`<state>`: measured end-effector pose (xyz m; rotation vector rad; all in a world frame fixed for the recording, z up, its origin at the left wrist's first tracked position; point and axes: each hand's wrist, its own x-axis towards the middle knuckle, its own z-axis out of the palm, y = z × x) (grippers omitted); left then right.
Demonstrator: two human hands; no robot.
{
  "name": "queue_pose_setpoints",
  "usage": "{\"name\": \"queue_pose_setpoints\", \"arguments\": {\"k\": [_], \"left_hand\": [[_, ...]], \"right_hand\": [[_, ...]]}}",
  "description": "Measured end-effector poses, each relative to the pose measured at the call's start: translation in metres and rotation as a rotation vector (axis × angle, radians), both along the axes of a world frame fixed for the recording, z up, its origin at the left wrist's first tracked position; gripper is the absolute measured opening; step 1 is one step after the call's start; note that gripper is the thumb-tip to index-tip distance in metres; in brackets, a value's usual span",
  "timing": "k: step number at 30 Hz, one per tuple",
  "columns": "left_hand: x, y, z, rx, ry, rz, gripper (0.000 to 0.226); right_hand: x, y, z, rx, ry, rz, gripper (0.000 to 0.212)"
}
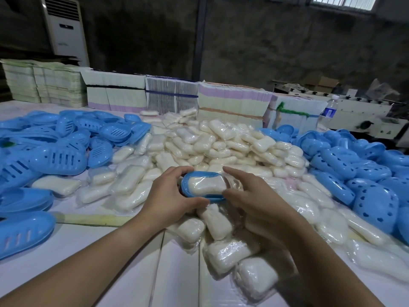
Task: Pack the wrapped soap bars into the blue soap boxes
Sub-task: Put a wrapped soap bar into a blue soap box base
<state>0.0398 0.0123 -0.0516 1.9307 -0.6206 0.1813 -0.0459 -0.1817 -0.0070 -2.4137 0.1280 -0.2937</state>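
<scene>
My left hand grips a blue soap box half from its left end, fingers over the far rim and thumb under the near rim. A wrapped white soap bar lies inside that box half. My right hand touches the bar's right end, index finger stretched over its far edge and thumb at its near corner. A big heap of wrapped soap bars covers the middle of the table.
Piles of blue box halves lie on the left and on the right. Bundled stacks of flat cartons line the far table edge. A water bottle stands at the back right. White tabletop shows near me.
</scene>
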Motion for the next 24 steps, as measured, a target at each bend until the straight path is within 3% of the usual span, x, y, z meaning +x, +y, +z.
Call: {"name": "queue_pose_setpoints", "arguments": {"k": [6,19,24], "left_hand": [[0.001,0.002,0.002,-0.005,0.053,-0.030,0.078],[0.006,0.004,0.005,-0.010,0.144,-0.118,0.078],[0.007,0.002,0.004,0.028,0.093,-0.092,0.080]], "right_hand": [[0.000,-0.011,0.002,-0.066,0.005,0.038,0.035],[0.007,-0.023,0.004,-0.069,0.055,0.124,0.035],[0.010,-0.018,0.000,-0.114,-0.014,0.065,0.035]]}}
